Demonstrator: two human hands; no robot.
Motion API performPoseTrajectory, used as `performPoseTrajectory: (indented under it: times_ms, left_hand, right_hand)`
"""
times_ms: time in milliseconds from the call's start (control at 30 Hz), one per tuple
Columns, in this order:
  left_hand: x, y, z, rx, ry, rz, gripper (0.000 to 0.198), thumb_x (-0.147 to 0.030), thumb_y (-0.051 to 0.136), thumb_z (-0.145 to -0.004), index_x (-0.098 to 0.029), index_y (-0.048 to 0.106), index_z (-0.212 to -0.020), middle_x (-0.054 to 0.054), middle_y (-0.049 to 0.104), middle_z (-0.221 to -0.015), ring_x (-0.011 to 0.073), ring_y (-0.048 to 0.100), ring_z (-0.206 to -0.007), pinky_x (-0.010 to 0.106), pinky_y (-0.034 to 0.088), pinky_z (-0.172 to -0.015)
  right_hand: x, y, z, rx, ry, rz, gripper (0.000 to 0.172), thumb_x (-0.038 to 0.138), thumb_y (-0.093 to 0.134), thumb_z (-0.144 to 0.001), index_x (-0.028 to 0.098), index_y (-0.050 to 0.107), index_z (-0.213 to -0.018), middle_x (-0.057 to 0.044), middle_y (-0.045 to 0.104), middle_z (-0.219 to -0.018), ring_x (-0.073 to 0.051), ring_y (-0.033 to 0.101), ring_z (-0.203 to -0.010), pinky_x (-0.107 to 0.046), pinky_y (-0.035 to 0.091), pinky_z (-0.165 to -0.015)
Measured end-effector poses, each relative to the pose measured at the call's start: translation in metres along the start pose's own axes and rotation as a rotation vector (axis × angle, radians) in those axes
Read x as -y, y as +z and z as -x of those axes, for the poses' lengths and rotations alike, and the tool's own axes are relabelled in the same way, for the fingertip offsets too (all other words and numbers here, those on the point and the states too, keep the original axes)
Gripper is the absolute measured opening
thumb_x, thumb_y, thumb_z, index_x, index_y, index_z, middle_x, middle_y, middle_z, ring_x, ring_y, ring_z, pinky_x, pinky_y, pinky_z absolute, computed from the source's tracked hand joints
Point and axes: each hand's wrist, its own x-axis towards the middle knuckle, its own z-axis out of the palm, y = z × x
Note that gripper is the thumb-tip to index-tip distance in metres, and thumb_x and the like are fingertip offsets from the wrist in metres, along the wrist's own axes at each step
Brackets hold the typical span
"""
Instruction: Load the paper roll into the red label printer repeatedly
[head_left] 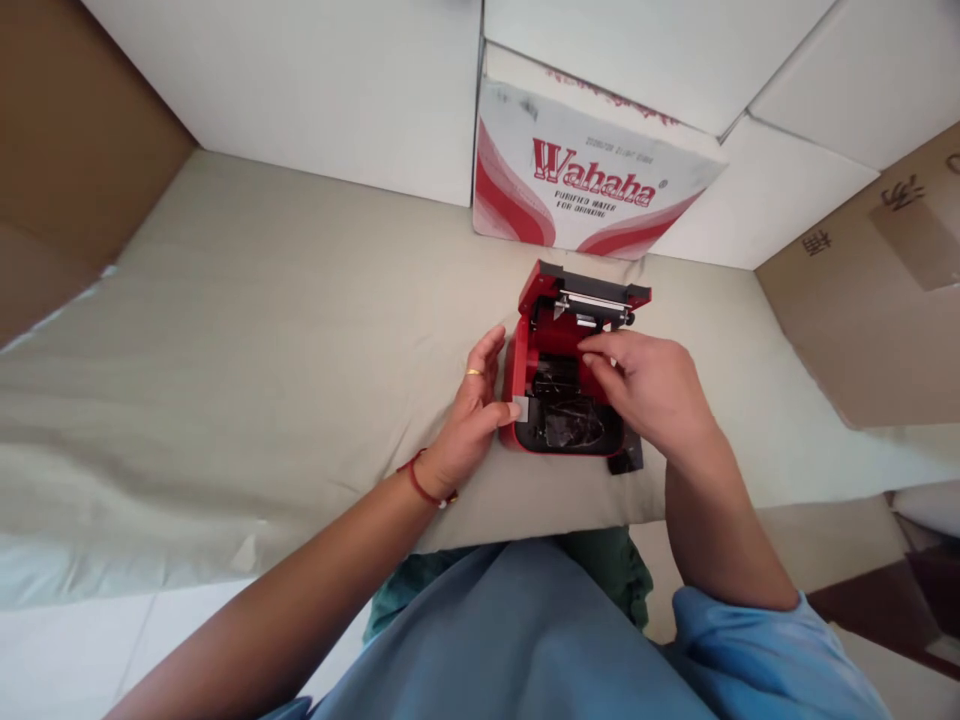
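Note:
A small red and black printer (519, 375) stands on the cloth-covered surface with its lid (589, 285) raised, showing a roller (596, 308) under the lid. Shiny, creased black film (574, 422) lies inside the body. My left hand (476, 405) steadies the printer's left side, fingers along the wall and thumb on a grey tab (522, 408) at the front left corner. Over the right part of the opening, my right hand (649, 385) is closed in a pinch. Whatever its fingertips hold, if anything, cannot be made out.
A flat black piece (626, 456) lies by the printer's front right corner. Behind stands a Wahaba-type water carton (600, 170) against white boxes (337, 90). Brown cardboard boxes (877, 280) flank both sides. The pale cloth (262, 350) is wrinkled near its front edge.

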Motion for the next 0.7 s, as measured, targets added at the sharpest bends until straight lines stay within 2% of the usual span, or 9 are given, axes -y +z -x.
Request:
performPoseTrajectory:
  times_ms: [133, 233, 433, 533, 700]
  left_hand:
    - [-0.006, 0.003, 0.002, 0.016, -0.021, 0.021, 0.096, -0.051, 0.089, -0.089, -0.04, 0.047, -0.175, 0.004, 0.037, -0.196, 0.0406, 0.026, -0.187, 0.066, 0.016, -0.156]
    - [-0.009, 0.004, 0.003, 0.018, -0.032, 0.037, 0.093, -0.049, 0.087, -0.091, -0.039, 0.049, -0.175, 0.004, 0.037, -0.196, 0.0403, 0.029, -0.185, 0.065, 0.02, -0.154]
    - [-0.016, 0.007, 0.003, 0.011, -0.05, 0.09, 0.092, -0.05, 0.091, -0.089, -0.039, 0.054, -0.172, 0.005, 0.046, -0.192, 0.0414, 0.043, -0.177, 0.063, 0.036, -0.148]
    - [-0.02, 0.007, 0.003, 0.001, -0.068, 0.096, 0.091, -0.05, 0.092, -0.089, -0.038, 0.056, -0.172, 0.006, 0.051, -0.189, 0.0413, 0.048, -0.175, 0.062, 0.04, -0.147]
    - [-0.02, 0.006, 0.002, -0.05, -0.087, 0.1, 0.086, -0.05, 0.098, -0.084, -0.04, 0.068, -0.164, 0.003, 0.061, -0.181, 0.0398, 0.052, -0.172, 0.057, 0.046, -0.143]
  right_hand:
    - [0.021, -0.006, -0.02, 0.29, 0.033, 0.3, 0.037, 0.027, 0.067, -0.114, 0.029, 0.086, -0.145, -0.011, 0.092, -0.137, -0.037, 0.087, -0.123, -0.043, 0.064, -0.094]
    - [0.03, -0.005, -0.025, 0.376, 0.004, 0.371, 0.035, 0.027, 0.069, -0.112, 0.027, 0.085, -0.143, -0.013, 0.092, -0.135, -0.038, 0.087, -0.121, -0.041, 0.061, -0.088]
    - [0.032, -0.004, -0.031, 0.376, -0.066, 0.393, 0.028, 0.018, 0.066, -0.11, 0.022, 0.088, -0.128, -0.019, 0.092, -0.123, -0.038, 0.088, -0.111, -0.04, 0.057, -0.079]
    - [0.026, -0.002, -0.028, 0.371, -0.079, 0.331, 0.028, 0.02, 0.068, -0.109, 0.023, 0.085, -0.131, -0.016, 0.092, -0.129, -0.037, 0.087, -0.111, -0.039, 0.055, -0.078]
    - [0.009, 0.004, -0.017, 0.302, -0.059, 0.136, 0.031, 0.024, 0.07, -0.11, 0.026, 0.082, -0.138, -0.01, 0.091, -0.135, -0.032, 0.083, -0.12, -0.037, 0.054, -0.087]
